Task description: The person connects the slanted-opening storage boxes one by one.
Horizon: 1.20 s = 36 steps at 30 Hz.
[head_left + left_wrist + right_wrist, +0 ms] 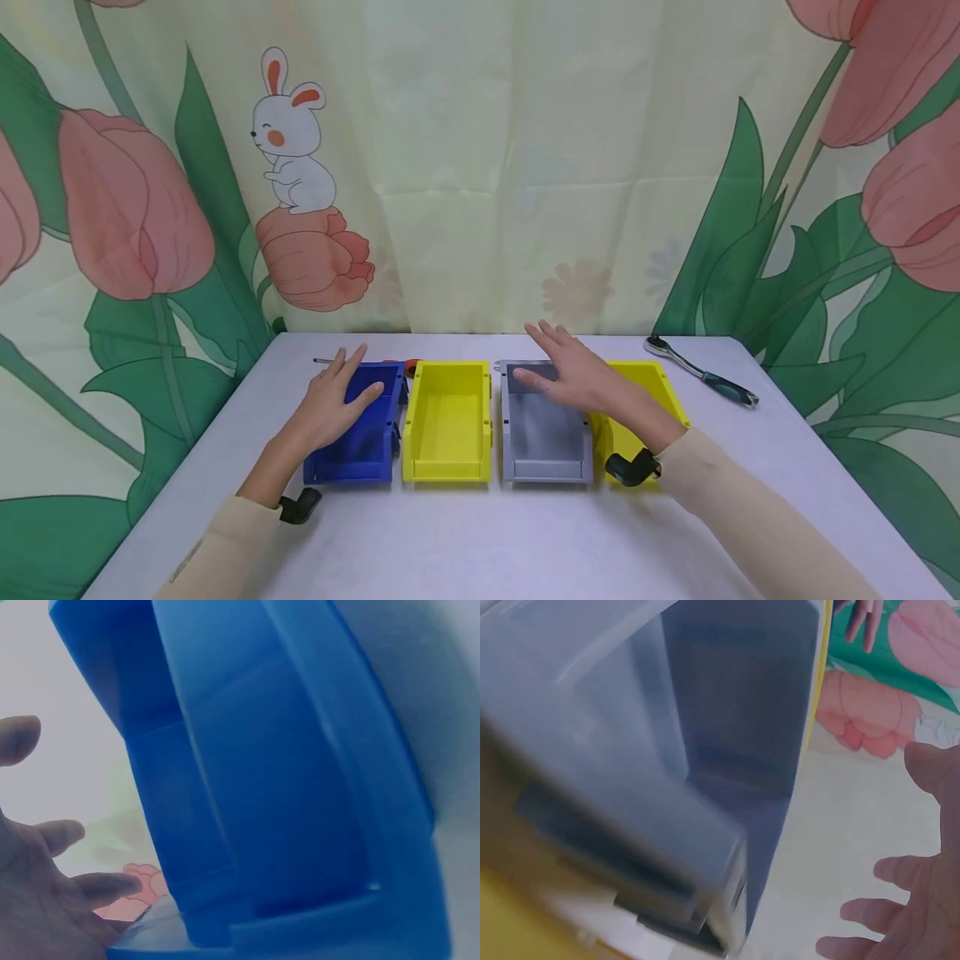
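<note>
From the head view, the left hand (pixel 330 408) hovers with relaxed, spread fingers over the near-left part of the blue bin (pixel 358 429), holding nothing; the right hand (pixel 577 379) floats flat and released above the grey bin (pixel 542 437), with the second yellow bin (pixel 645 392) just to its right and the first yellow bin (pixel 447 421) between the two hands. A ratchet wrench (pixel 701 371) lies well to the right of that hand. In the left wrist view, loose fingers (pixel 67 889) sit just beside the blue wall (pixel 285 787), so a firm grasp likely needs the palm lowered onto the rim. In the right wrist view, fingertips (pixel 885 907) stand clear of the grey wall (pixel 727 742); squaring the hand first seems wise
</note>
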Each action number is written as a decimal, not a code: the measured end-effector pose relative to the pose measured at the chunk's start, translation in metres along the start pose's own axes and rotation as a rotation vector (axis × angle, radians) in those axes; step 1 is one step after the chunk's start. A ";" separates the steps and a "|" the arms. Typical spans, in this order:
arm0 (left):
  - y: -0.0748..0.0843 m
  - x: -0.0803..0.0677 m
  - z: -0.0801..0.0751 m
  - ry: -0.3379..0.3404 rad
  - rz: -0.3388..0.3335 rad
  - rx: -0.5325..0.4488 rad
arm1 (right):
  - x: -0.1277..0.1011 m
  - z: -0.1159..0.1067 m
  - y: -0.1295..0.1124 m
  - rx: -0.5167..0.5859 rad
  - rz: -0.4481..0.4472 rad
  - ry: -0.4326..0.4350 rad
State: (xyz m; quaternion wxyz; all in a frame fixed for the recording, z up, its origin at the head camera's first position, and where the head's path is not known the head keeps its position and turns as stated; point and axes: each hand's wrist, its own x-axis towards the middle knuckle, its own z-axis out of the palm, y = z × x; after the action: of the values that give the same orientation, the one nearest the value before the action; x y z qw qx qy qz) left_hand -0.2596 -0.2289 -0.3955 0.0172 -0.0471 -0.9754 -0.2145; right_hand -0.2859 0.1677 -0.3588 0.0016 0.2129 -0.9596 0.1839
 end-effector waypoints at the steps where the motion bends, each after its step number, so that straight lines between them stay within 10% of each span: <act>1: -0.001 -0.001 0.000 -0.002 0.000 -0.005 | 0.001 0.001 -0.002 0.006 -0.003 -0.004; 19: -0.021 -0.010 0.007 -0.046 0.023 -0.035 | 0.027 0.017 -0.045 0.120 -0.179 -0.111; 36: -0.021 -0.025 0.004 -0.082 0.056 -0.018 | 0.041 0.030 -0.077 0.204 0.050 0.006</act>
State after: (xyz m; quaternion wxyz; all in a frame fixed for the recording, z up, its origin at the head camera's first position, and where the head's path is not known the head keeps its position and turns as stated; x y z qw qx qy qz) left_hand -0.2371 -0.2483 -0.4093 -0.0173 -0.0832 -0.9717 -0.2205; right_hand -0.2898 0.0760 -0.3561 -0.0220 0.1873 -0.9409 0.2812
